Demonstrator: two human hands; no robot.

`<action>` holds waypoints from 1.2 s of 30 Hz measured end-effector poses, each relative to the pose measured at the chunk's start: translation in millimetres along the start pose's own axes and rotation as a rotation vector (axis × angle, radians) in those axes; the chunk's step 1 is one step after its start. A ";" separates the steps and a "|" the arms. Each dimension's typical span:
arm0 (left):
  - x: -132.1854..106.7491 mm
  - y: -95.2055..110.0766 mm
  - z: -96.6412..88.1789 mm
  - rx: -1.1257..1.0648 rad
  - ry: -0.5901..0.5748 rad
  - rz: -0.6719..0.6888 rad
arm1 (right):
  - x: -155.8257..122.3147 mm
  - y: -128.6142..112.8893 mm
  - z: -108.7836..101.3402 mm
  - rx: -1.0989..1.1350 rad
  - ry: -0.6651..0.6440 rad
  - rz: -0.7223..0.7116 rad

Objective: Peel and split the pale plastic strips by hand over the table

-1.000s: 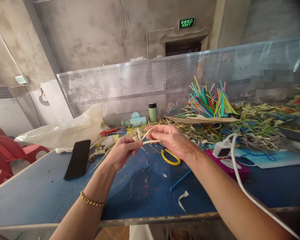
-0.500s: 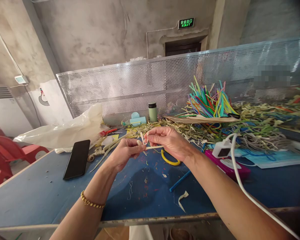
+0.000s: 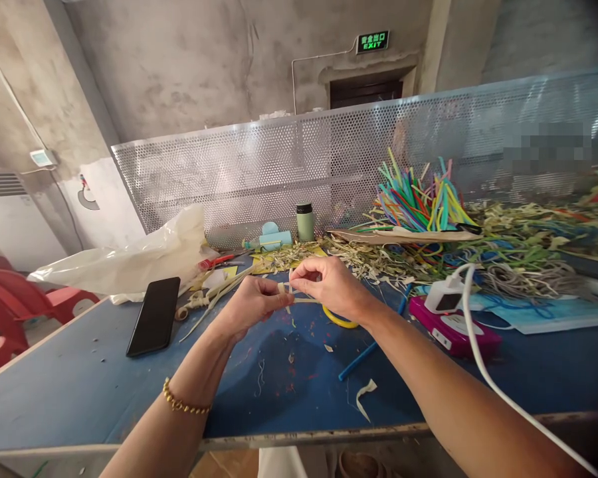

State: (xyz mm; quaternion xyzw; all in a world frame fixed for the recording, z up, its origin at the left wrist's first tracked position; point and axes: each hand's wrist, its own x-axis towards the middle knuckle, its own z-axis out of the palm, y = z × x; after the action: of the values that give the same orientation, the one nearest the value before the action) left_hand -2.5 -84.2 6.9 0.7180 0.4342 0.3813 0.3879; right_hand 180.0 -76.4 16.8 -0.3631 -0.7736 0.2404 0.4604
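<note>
Left hand: grip pinching the pale strips at their left end.
Right hand: grip pinching the same strips from the 3 o'clock side; fingertips of both hands nearly touching.
Strips: held above the blue surface, mid-frame.
Yellow loop: on surface, under right hand.
Phone: 9 o'clock of hands, well apart.
Coloured strip pile: 2 o'clock.

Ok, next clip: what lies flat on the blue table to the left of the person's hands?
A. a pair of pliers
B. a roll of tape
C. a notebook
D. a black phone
D: a black phone lies flat on the blue table, left of the left hand, which together with the right hand pinches pale strips above the tabletop.
</note>
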 end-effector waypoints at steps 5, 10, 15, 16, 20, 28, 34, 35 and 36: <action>-0.9 3.3 1.2 0.007 0.026 -0.021 | 0.6 -1.0 -1.1 -0.051 -0.027 0.025; -1.8 4.1 1.8 0.039 0.026 -0.016 | 0.6 0.6 0.5 -0.123 -0.039 0.001; -1.4 2.5 1.3 0.048 0.026 -0.006 | -0.1 -0.4 1.2 -0.142 -0.025 -0.015; -1.2 2.1 1.2 0.049 0.024 -0.001 | -0.3 -1.0 1.1 -0.136 -0.024 -0.015; -0.5 1.1 1.4 0.079 0.015 0.006 | -1.8 -2.1 1.7 -0.109 -0.046 0.026; -2.2 1.6 1.9 0.131 -0.071 -0.014 | -3.6 0.7 8.5 -0.135 -0.152 0.065; 1.3 -3.3 1.3 0.141 -0.116 -0.073 | -5.1 -2.4 14.8 -0.226 -0.215 -0.012; 2.2 -3.8 1.0 0.154 -0.122 -0.077 | -5.1 -1.9 15.2 -0.253 -0.232 -0.024; 2.8 -3.9 0.7 0.177 -0.127 -0.085 | -4.9 -1.0 15.4 -0.283 -0.254 -0.036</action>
State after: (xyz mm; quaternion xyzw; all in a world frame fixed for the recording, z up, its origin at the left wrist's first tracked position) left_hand -2.3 -80.6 3.7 0.7531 0.4707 0.2786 0.3657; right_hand 167.5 -81.5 7.8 -0.3768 -0.8580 0.1647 0.3078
